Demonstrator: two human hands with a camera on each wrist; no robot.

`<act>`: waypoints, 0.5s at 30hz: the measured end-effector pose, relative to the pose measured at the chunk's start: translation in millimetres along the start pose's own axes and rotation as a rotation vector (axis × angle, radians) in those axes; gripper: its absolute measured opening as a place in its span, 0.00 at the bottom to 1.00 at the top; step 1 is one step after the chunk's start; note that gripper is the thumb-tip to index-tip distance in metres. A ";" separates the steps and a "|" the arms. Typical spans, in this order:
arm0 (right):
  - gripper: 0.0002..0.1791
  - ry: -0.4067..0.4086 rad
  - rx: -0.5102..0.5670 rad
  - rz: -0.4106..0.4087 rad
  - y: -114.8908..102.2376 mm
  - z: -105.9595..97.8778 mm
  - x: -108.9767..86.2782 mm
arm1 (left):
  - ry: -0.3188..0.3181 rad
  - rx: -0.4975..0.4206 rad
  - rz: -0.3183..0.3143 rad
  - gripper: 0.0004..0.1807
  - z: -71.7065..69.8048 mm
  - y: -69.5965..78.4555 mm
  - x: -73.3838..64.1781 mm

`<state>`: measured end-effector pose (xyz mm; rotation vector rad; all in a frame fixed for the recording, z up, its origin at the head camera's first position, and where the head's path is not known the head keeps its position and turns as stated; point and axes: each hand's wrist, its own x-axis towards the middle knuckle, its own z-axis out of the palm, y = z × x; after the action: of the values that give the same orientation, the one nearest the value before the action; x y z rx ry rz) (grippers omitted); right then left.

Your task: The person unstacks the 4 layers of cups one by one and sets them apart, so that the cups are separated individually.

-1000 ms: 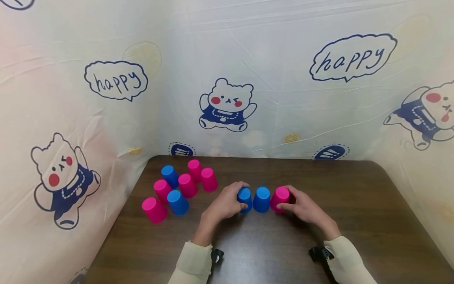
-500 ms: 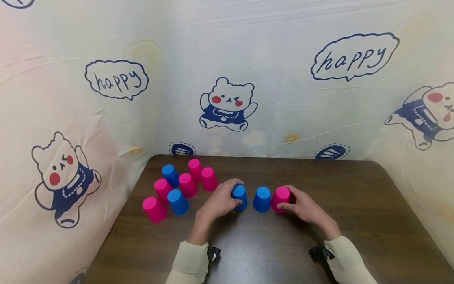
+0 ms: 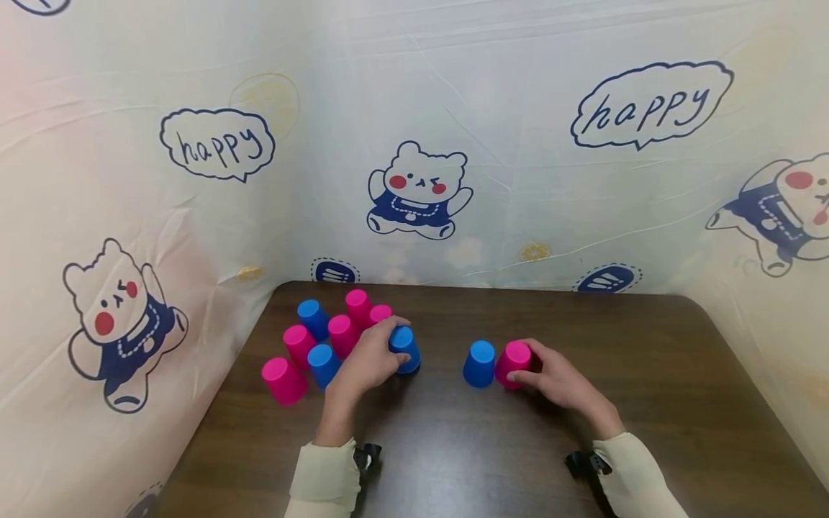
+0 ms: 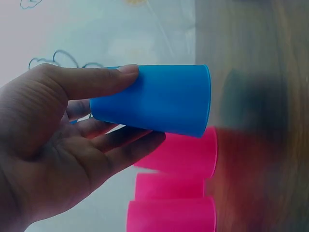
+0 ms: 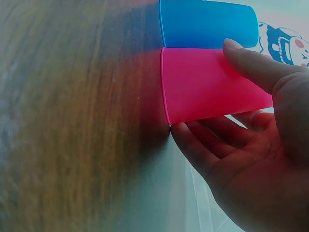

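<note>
My left hand [image 3: 370, 357] grips an upside-down blue cup [image 3: 404, 350] between thumb and fingers, beside the group of cups on the left. In the left wrist view this blue cup [image 4: 164, 99] has its rim a little off the tabletop, with pink cups [image 4: 174, 215] behind it. My right hand [image 3: 557, 373] holds an upside-down pink cup [image 3: 514, 364], thumb on its near side. The right wrist view has that pink cup's [image 5: 212, 84] rim at the table. A second blue cup [image 3: 479, 364] stands on its left, close against it.
Several upside-down cups stand at the back left of the brown table [image 3: 486, 460]: a front pink cup [image 3: 285, 383], a blue cup [image 3: 322, 367], a rear blue cup [image 3: 314, 321] and more pink ones [image 3: 343, 334]. A printed cloth [image 3: 518, 144] rises around the table's back and sides.
My left hand has carried its blue cup leftward, away from the middle blue cup and up to the left group, where it now overlaps a pink cup. The right hand stays in place.
</note>
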<state>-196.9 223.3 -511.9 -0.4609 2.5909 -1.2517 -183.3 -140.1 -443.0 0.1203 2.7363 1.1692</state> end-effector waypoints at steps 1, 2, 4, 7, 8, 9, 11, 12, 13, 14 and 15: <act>0.32 0.001 0.001 0.000 0.0 0.0 0.0 | 0.005 -0.001 -0.006 0.37 -2.5 -1.5 -0.8; 0.32 0.002 0.002 0.001 0.0 0.0 0.0 | 0.009 0.002 -0.011 0.37 -4.7 -3.4 -1.4; 0.32 0.001 0.003 0.000 0.1 -0.1 0.0 | 0.020 0.004 -0.029 0.37 -8.9 -7.0 -2.5; 0.32 0.000 0.004 0.001 0.5 0.1 0.3 | 0.030 0.015 -0.057 0.38 -14.4 -13.1 -3.5; 0.32 -0.001 0.000 0.001 0.6 0.1 0.4 | 0.033 0.021 -0.065 0.39 -16.1 -15.1 -3.8; 0.33 -0.003 -0.002 0.002 0.8 0.1 0.6 | 0.035 0.024 -0.075 0.39 -17.7 -17.1 -4.1; 0.33 -0.002 -0.006 0.004 1.5 -0.2 0.9 | 0.036 0.035 -0.094 0.40 -20.5 -20.2 -4.5; 0.33 -0.003 -0.008 0.004 1.8 -0.2 0.9 | 0.037 0.041 -0.102 0.40 -21.7 -21.8 -4.6; 0.33 -0.003 -0.008 0.005 2.0 -0.3 0.9 | 0.038 0.045 -0.110 0.40 -23.0 -23.1 -4.7; 0.33 -0.003 -0.008 0.006 2.3 -0.4 1.0 | 0.039 0.050 -0.116 0.40 -24.3 -24.3 -4.7; 0.33 -0.003 -0.007 0.007 2.5 -0.5 1.0 | 0.038 0.056 -0.122 0.39 -25.6 -25.6 -4.8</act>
<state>-198.5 224.7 -513.7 -0.4547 2.5933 -1.2396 -183.4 -176.6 -443.5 -0.0618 2.7666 1.0738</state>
